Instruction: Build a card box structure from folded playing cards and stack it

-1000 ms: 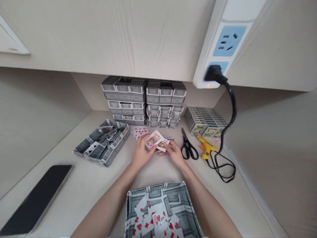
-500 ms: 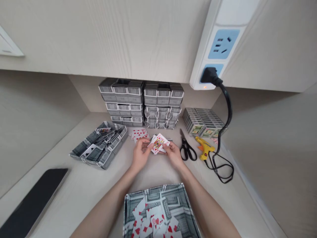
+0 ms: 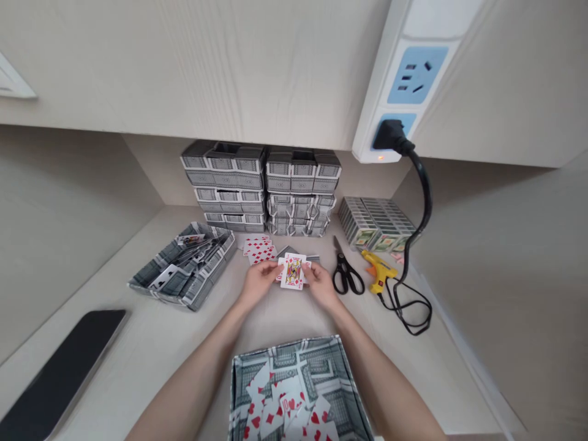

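A few overlapping playing cards (image 3: pixel 294 272), with a red-suited jack on top, are held between both hands at the middle of the table. My left hand (image 3: pixel 261 280) pinches their left edge, and my right hand (image 3: pixel 320 283) grips the right edge. Behind the hands, grey-backed cards (image 3: pixel 288 250) lie on the table. Face-up red diamond cards (image 3: pixel 258 248) are spread just behind my left hand. Nearest my body, a box covered in card backs (image 3: pixel 287 351) holds loose red-suited cards.
An open card-covered tray (image 3: pixel 195 300) with cards is at left, near a black phone-like slab (image 3: pixel 64 367). Card-covered boxes (image 3: pixel 303 177) are stacked behind. Scissors (image 3: pixel 348 274), a yellow glue gun (image 3: pixel 379 269) and card packs (image 3: pixel 376 223) stand right. A cord (image 3: pixel 425 196) hangs from the power strip (image 3: pixel 408 79).
The held cards have turned from tilted to nearly upright, with the jack now squarely in front. My left hand has moved slightly left and opened out from the cards' face to their edge.
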Available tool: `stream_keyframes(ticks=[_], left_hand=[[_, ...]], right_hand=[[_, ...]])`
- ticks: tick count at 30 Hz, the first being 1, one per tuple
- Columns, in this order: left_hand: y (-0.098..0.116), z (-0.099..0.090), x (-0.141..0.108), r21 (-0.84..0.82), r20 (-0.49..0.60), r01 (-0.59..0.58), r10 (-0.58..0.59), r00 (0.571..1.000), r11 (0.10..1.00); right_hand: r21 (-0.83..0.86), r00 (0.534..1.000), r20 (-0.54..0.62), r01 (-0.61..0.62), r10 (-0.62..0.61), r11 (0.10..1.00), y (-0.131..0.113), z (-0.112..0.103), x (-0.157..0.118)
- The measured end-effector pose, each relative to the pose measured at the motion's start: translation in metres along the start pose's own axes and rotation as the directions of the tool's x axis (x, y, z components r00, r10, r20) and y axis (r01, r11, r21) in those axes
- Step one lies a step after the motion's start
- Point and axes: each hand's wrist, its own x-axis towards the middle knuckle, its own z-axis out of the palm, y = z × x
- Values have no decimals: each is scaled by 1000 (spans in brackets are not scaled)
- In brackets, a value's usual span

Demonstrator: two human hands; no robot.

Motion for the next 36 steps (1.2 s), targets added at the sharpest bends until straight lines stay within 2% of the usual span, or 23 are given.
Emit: stream_keyframes(ticks=[8,13,19,36], left_hand=[[-1,-3,2,-121,73,92,-83,994,988],[0,-5,2,-173,65,147,-137,988,974],[2,-6,2,-169,99,153,-137,986,974],[0,-4,2,-155,70,141,-132,989,978]], right_hand=[[-63,999,28,37,-35,997,2,-1,0],[13,996,79,-31,30,999,0,-2,-1],[113,993,88,-93,83,989,-4,-1,-2],[91,992,99,-81,72,993,-5,-2,-2]])
